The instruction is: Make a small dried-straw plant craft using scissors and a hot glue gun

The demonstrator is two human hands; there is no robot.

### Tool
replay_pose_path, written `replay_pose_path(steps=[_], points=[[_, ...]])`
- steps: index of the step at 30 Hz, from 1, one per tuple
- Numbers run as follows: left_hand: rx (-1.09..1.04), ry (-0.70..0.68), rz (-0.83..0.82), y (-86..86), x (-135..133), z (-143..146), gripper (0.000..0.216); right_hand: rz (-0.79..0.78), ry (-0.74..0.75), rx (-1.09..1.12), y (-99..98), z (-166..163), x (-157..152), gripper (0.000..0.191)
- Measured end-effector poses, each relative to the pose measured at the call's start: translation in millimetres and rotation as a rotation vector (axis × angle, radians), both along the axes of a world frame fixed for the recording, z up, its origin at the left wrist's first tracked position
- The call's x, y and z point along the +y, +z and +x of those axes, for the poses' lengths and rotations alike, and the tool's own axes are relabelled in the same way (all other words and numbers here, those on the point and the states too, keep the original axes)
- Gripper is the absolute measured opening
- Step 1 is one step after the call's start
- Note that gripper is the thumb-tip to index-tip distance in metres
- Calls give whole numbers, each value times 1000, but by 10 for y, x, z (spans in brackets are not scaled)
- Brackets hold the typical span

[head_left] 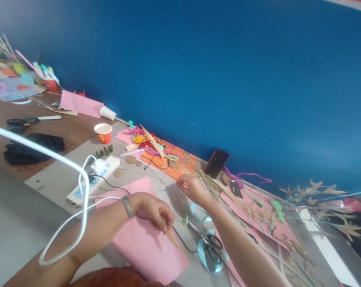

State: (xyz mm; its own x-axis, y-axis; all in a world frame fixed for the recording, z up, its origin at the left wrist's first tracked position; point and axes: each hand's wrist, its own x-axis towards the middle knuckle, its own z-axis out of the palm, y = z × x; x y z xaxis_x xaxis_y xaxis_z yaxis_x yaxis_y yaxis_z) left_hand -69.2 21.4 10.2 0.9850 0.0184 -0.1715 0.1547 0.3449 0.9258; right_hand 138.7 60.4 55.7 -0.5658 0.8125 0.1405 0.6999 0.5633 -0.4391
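My left hand, a bracelet on its wrist, is over a pink sheet of paper. Its thumb and fingers pinch a flat tan strip, perhaps dried leaf or straw, which slants down across the paper. Farther forward, my right hand is raised beside a bundle of dried stalks, its fingers closed; I cannot make out what, if anything, is in them. Between my right forearm and the pink sheet lie black-handled scissors on a tape roll. A second tape roll is close to my right wrist.
A power strip with white cables stands at left, and one white cable loops in front of my left arm. Beyond are a paper cup and an orange sheet bearing craft bits. A phone leans against the blue wall.
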Motion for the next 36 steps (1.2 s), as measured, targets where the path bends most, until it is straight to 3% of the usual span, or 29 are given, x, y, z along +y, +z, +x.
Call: replay_pose_path(steps=[6,15,18,23,26,31,36], points=[[-2,-15,70,0,8,-13,30,-94,-139,136,103,54,-151,13],[-2,32,196,105,71,-63,33,-159,-194,115,-36,-70,-310,19],[-25,202,190,131,133,-69,31,-122,-229,40,-10,4,-351,20],[-54,751,171,65,206,19,26,-122,-301,-221,45,154,-577,14],[-16,971,235,23,222,72,24,-118,-325,-366,-17,180,-749,17],[81,1084,492,-27,227,98,26,-46,-362,-483,-170,155,-889,19],[128,1122,673,-122,263,90,25,-39,-432,-371,-175,231,-848,24]])
